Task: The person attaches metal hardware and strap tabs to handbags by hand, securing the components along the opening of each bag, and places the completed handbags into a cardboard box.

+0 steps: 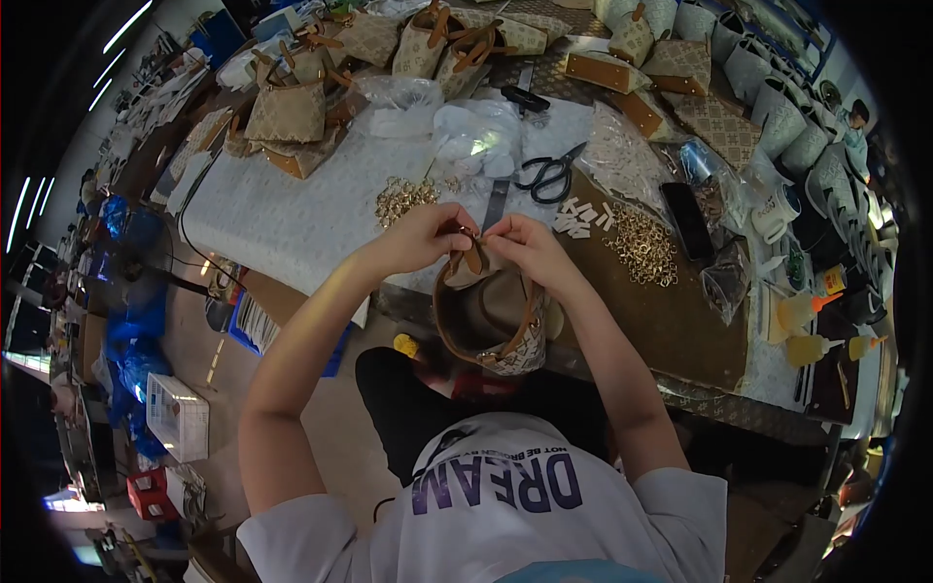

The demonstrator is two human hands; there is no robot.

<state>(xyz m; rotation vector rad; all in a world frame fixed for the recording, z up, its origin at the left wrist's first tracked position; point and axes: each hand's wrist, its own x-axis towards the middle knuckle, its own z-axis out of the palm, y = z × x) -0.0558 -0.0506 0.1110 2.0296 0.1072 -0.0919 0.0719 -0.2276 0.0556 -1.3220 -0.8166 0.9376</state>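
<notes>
An open handbag [534, 342] with patterned outside, beige lining and brown edging rests at the table's front edge, its mouth facing me. At its far rim stands a brown leather strap tab [473, 258]. My left hand [420, 238] is closed, thumb and fingers pinching the top of this tab, where something small glints. Close against it, my right hand [530, 252] is closed in a pinch too; the small piece between its fingertips is mostly hidden. Just beyond my left hand lies a pile of gold metal hardware [403, 200].
Black scissors [547, 180] and a metal ruler [498, 202] lie beyond my hands. To the right are gold clasps [642, 249], white pieces [581, 218], a phone [687, 222] and glue bottles [805, 348]. Several patterned bags [285, 113] line the back. Another person [855, 136] is far right.
</notes>
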